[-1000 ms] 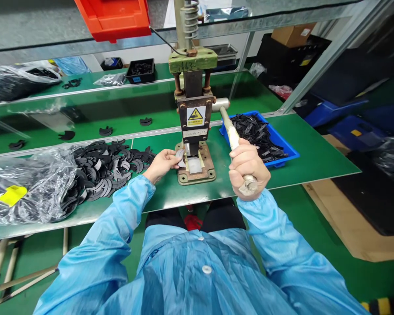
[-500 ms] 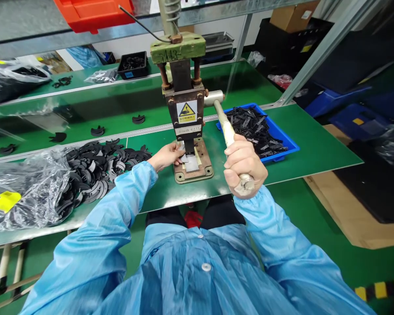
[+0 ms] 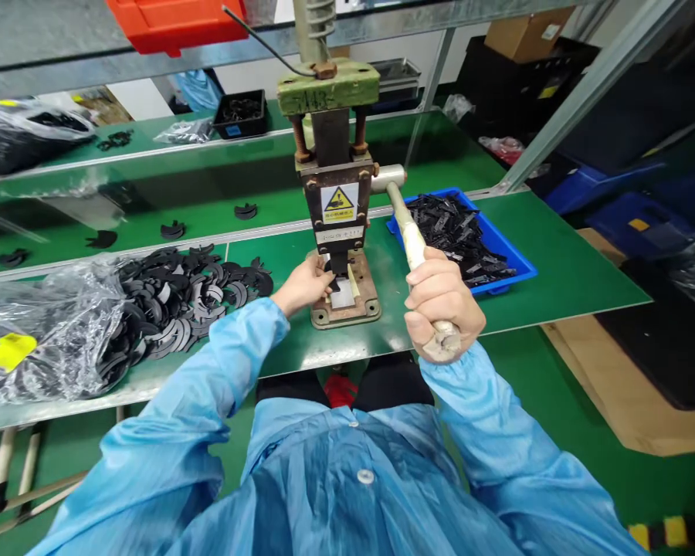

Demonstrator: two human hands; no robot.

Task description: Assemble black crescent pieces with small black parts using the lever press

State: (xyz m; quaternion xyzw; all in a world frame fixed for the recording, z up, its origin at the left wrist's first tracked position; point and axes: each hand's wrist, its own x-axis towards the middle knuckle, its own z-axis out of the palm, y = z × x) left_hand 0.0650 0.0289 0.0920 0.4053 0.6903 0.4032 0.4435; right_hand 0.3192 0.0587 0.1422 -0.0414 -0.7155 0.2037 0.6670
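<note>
A hand-lever press (image 3: 330,166) with a yellow warning label stands in front of me on the green bench. My right hand (image 3: 445,305) is wrapped round the taped end of its lever (image 3: 404,220), which slants down toward me from the press's right side. At the press base (image 3: 367,292), my left hand (image 3: 306,286) pinches a small black piece (image 3: 334,283) by the foot of the ram. My fingers hide most of that piece. Left of this hand lies a heap of black curved pieces (image 3: 177,301), partly spilling from a clear plastic bag (image 3: 58,332).
A blue tray (image 3: 513,255) full of black narrow parts sits right of the press. Several curved pieces lie along the bench's back strip, one being a lone curved piece (image 3: 245,211). Behind are a black bin (image 3: 240,127) and an orange-red bin (image 3: 177,23) overhead.
The view has shifted slightly. The piece in my left hand showed a pale face before and now looks dark, at a different tilt. My right hand keeps its grip on the lever.
</note>
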